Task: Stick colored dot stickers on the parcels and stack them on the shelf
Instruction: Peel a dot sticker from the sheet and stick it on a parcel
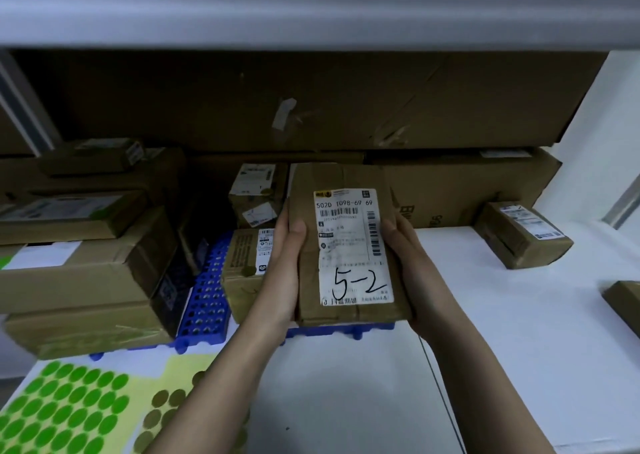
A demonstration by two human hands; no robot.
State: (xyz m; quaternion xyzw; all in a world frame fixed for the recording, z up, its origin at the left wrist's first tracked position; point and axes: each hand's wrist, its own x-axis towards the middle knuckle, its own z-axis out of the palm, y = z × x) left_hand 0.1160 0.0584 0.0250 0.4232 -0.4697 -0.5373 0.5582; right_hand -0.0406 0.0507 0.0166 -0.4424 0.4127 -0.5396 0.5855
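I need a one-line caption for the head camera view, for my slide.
Both hands, left and right, hold a brown parcel marked "5-2" above green dot stickers.

Left hand (289, 246) and right hand (403, 242) are gripping a parcel (346, 246) marked "5-2" by its sides, above a blue tray (204, 301); green sticker sheet (65, 408) is lying near left.

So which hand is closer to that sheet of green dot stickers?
The left hand. It grips the left edge of the held parcel, up and to the right of the green sticker sheet. The right hand grips the parcel's far edge, farther away.
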